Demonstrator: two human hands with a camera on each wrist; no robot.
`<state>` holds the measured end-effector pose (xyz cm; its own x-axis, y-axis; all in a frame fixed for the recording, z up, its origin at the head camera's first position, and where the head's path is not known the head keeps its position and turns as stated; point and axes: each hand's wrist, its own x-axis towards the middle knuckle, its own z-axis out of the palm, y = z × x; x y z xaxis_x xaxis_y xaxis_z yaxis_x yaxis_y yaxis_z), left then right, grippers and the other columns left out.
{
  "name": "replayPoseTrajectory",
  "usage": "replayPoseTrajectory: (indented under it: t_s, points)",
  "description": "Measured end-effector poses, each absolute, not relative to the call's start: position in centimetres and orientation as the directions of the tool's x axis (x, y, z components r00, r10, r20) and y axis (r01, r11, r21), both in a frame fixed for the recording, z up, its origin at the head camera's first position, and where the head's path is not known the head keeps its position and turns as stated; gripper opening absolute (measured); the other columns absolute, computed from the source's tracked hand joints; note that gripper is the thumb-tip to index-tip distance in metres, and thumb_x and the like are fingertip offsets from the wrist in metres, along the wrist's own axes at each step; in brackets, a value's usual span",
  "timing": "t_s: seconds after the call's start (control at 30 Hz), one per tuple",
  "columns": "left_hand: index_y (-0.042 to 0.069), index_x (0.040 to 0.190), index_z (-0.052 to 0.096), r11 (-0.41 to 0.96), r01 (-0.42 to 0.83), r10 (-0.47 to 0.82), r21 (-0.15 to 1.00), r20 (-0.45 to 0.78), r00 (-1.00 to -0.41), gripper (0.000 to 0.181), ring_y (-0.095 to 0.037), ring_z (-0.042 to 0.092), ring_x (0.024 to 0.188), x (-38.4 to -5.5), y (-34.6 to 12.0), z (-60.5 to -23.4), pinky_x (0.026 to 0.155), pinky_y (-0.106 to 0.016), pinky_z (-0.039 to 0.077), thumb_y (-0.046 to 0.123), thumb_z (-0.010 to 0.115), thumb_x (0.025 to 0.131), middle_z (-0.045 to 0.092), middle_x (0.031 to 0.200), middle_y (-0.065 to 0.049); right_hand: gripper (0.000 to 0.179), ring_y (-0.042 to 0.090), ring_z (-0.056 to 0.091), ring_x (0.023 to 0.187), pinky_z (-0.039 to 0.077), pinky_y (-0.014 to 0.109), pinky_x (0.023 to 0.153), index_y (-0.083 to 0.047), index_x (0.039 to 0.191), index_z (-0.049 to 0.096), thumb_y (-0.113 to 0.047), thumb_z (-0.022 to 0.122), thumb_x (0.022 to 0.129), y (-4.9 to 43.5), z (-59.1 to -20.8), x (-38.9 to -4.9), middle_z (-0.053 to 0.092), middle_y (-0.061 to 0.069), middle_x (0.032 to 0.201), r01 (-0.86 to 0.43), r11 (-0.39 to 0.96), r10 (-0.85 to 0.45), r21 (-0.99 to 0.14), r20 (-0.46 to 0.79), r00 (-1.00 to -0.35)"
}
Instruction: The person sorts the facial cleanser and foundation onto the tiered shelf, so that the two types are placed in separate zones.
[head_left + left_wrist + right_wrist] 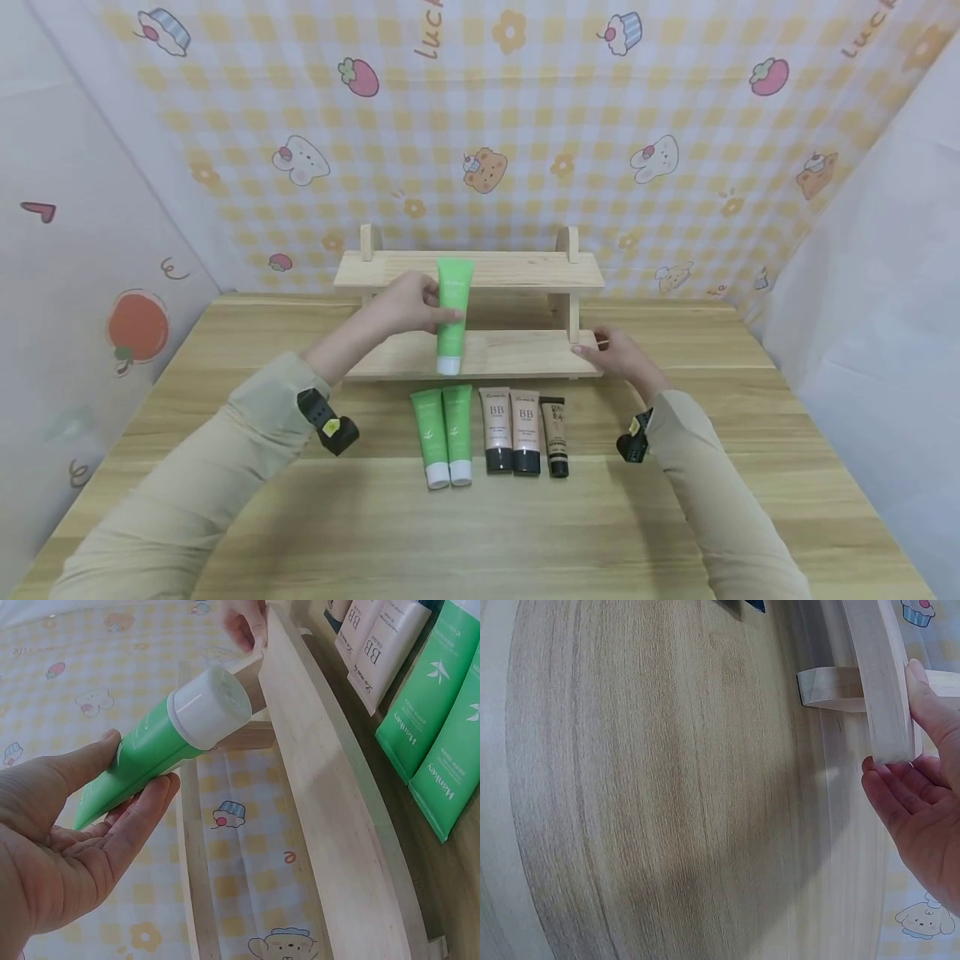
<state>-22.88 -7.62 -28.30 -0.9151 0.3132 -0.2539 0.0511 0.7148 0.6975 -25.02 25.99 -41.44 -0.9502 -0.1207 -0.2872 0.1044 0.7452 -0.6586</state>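
Note:
My left hand [411, 304] holds a green squeeze tube [453, 312] with its white cap downward, in front of a two-tier wooden shelf [510, 354]. The left wrist view shows thumb and fingers pinching the green tube [142, 754] near its flat end. At the lower tier's right end, my right hand [618, 357] grips the board; the right wrist view has the thumb on one face of the board [889, 712] and fingers curled at its end. Two more green tubes [430, 433] lie side by side on the table before the shelf.
Right of the green tubes lie two pinkish BB cream tubes [497, 429] with black caps and a smaller tan tube [555, 433]. The shelf stands near the back of the wooden table [450, 542], close to a checked cloth backdrop [420, 125]. White cloth [82, 208] hangs at both sides.

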Motion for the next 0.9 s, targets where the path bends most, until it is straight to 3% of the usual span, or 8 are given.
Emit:
replayPoseTrajectory:
  t_s: [0.13, 0.4, 0.63, 0.9]
  points:
    - [-0.006, 0.116, 0.051, 0.731, 0.066, 0.306, 0.68, -0.24, -0.921, 0.052, -0.025, 0.066, 0.085, -23.0, -7.5, -27.9, 0.075, -0.03, 0.056, 0.03, 0.066, 0.083, 0.064, 0.103, -0.018, 0.07, 0.039, 0.045, 0.119, 0.044, 0.045, 0.099, 0.004, 0.136, 0.032, -0.042, 0.055, 0.089, 26.0, -41.2, -25.0, 0.044, 0.028, 0.131, 0.103, 0.747, -0.12, -0.657, -0.286, -0.951]
    - [-0.004, 0.113, 0.052, 0.744, 0.066, 0.284, 0.665, -0.225, -0.932, 0.049, -0.023, 0.064, 0.082, -23.6, -7.3, -27.1, 0.075, -0.032, 0.055, 0.03, 0.067, 0.082, 0.062, 0.102, -0.016, 0.071, 0.037, 0.047, 0.117, 0.047, 0.042, 0.095, 0.002, 0.136, 0.032, -0.043, 0.056, 0.087, 25.8, -40.9, -25.0, 0.045, 0.026, 0.13, 0.121, 0.738, -0.111, -0.664, -0.297, -0.948]
    - [-0.002, 0.112, 0.053, 0.751, 0.079, 0.28, 0.656, -0.207, -0.938, 0.047, -0.018, 0.063, 0.074, -24.1, -6.4, -26.3, 0.066, -0.025, 0.053, 0.03, 0.068, 0.082, 0.062, 0.1, -0.014, 0.071, 0.037, 0.047, 0.117, 0.048, 0.041, 0.094, 0.003, 0.136, 0.032, -0.043, 0.057, 0.087, 25.9, -41.1, -25.0, 0.044, 0.026, 0.131, 0.138, 0.723, -0.104, -0.677, -0.304, -0.947]
    - [-0.003, 0.113, 0.053, 0.695, 0.1, 0.321, 0.712, -0.182, -0.929, 0.043, -0.021, 0.063, 0.079, -24.4, -5.6, -26.2, 0.067, -0.025, 0.055, 0.024, 0.067, 0.083, 0.062, 0.1, -0.016, 0.073, 0.037, 0.049, 0.115, 0.049, 0.041, 0.093, 0.003, 0.136, 0.032, -0.045, 0.057, 0.086, 25.9, -41.6, -24.7, 0.046, 0.026, 0.129, 0.135, 0.725, -0.104, -0.675, -0.301, -0.948]
